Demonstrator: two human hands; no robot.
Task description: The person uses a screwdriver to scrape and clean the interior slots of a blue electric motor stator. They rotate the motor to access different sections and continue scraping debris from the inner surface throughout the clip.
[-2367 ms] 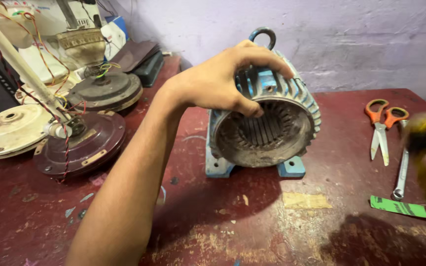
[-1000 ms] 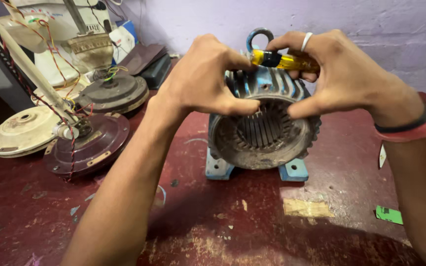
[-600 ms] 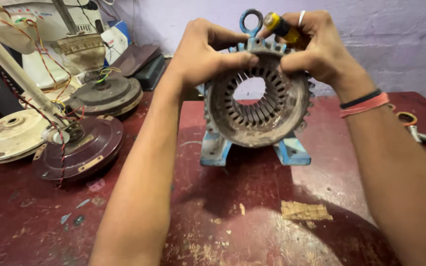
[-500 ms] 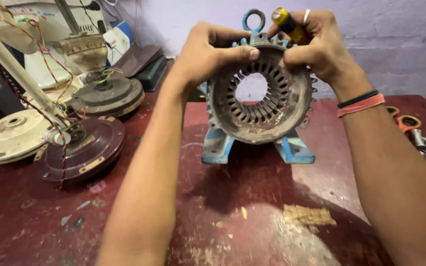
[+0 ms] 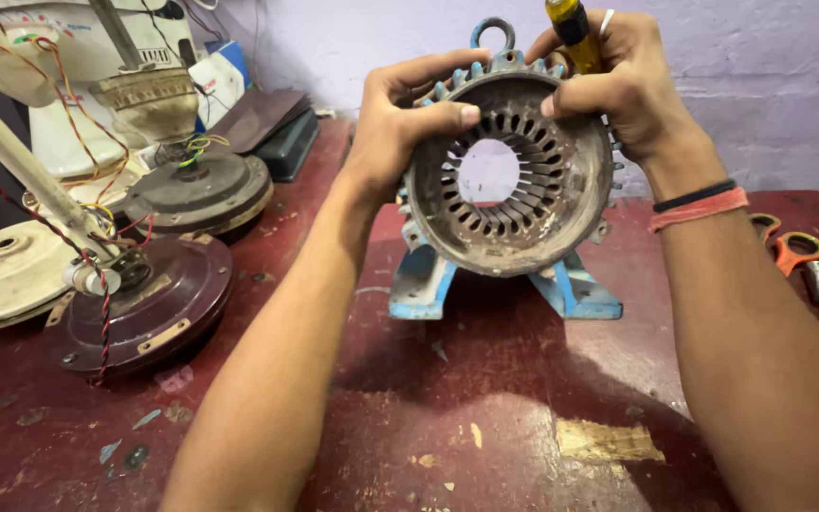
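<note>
on the red surface [image 5: 485,417], the blue motor housing [image 5: 509,175] now faces square on, its bore showing daylight; earlier it sat angled. left hand [image 5: 400,128] fingers clamp its rim; right hand [image 5: 618,85] grips the opposite rim, pinning a yellow screwdriver [image 5: 573,33]. orange scissors [image 5: 789,251] lie right of the housing.

The scene is evenly and fairly brightly lit from above and in front. A soft, dark shadow is cast under the motor housing [image 5: 509,180] onto the table [image 5: 485,398]. Mild sheen is seen on the tabletop. Focus is sharp at centre; slight wide-angle stretching is noticed at the edges.
</note>
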